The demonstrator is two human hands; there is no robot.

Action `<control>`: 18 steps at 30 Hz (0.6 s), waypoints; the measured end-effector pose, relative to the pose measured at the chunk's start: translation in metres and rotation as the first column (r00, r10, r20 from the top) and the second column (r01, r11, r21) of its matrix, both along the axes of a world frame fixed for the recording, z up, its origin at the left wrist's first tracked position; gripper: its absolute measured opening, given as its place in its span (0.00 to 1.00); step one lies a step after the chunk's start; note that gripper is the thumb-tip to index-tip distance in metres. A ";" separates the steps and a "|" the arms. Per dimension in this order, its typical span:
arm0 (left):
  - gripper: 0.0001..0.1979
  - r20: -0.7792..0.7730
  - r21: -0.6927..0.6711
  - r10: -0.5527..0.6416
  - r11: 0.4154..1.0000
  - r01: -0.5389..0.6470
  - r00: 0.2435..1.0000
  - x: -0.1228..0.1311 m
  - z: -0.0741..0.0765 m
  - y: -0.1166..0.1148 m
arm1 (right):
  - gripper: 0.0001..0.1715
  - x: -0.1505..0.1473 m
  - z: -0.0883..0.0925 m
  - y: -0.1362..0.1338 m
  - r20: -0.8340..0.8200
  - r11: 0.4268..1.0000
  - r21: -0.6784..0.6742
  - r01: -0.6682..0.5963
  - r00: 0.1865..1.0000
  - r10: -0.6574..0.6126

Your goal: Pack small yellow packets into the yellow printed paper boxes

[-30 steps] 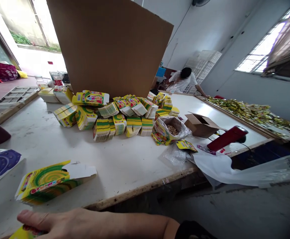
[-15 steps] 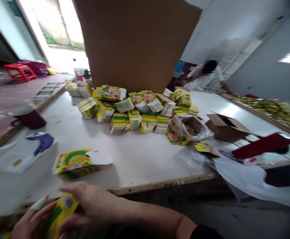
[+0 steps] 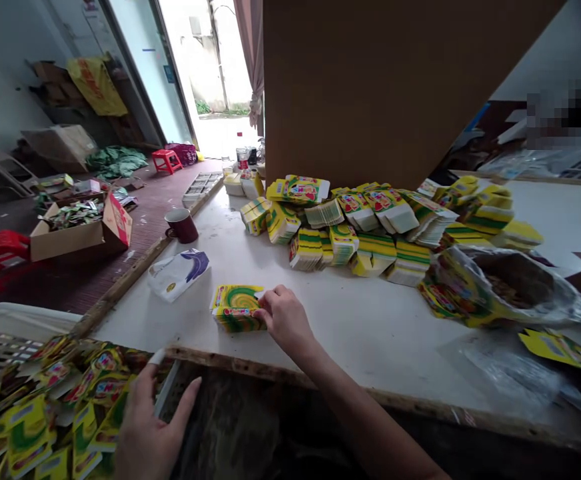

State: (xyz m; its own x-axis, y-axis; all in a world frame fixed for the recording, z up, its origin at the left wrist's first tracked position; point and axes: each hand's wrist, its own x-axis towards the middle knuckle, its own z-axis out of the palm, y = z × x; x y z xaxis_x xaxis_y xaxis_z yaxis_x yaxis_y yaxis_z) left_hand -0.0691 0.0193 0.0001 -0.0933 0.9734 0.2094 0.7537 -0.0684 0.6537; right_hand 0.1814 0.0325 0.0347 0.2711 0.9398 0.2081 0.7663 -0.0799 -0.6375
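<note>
On the near left of the white table lies a stack of flattened yellow and green cartons (image 3: 238,305). My right hand (image 3: 285,320) reaches over to its right end, fingers closed on the end of the top carton. How many cartons the fingers hold is hidden. My left hand (image 3: 148,420) is low, off the table's front edge, with thumb and fingers apart and nothing in them. A white cover sits on one of its fingertips. Beside it is a basket (image 3: 5,353) heaped with yellow and green cartons (image 3: 25,427).
Bundles of cartons (image 3: 365,250) line the table before a tall brown cardboard panel (image 3: 370,87). A maroon mug (image 3: 183,227) and a white-purple packet (image 3: 180,272) lie left. An opened bag (image 3: 470,283) with small brown pieces stands right. A person (image 3: 565,127) is behind.
My view has swung left, bringing the basket into sight. The yellow carton formerly between both hands is out of them. My right hand has moved to the stack; my left hand has opened.
</note>
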 end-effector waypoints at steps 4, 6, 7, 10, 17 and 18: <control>0.34 0.266 -0.149 -0.156 0.968 0.201 0.951 0.015 -0.004 -0.005 | 0.08 -0.005 0.003 0.000 0.010 1.000 0.010 0.030 0.999 -0.030; 0.30 0.487 -0.224 -0.231 0.899 0.376 0.842 0.023 -0.006 -0.010 | 0.08 -0.004 0.008 -0.004 -0.006 0.999 0.028 0.023 1.000 -0.023; 0.29 0.600 -0.234 -0.232 0.864 0.446 0.766 0.028 -0.007 -0.013 | 0.07 -0.003 0.012 -0.007 -0.017 0.999 0.037 0.007 1.000 -0.007; 0.34 0.863 -0.182 -0.119 0.834 0.521 0.491 0.047 -0.008 -0.020 | 0.09 -0.006 0.022 -0.021 -0.055 0.993 0.045 -0.108 0.992 0.111; 0.28 0.911 -0.042 -0.054 0.974 0.223 0.410 0.070 0.009 -0.029 | 0.13 -0.034 0.020 -0.051 -0.439 0.879 0.034 -0.475 0.783 0.440; 0.28 0.865 0.024 -0.110 0.983 0.180 0.489 0.070 0.009 -0.030 | 0.13 -0.037 0.019 -0.051 -0.473 0.892 0.065 -0.448 0.773 0.423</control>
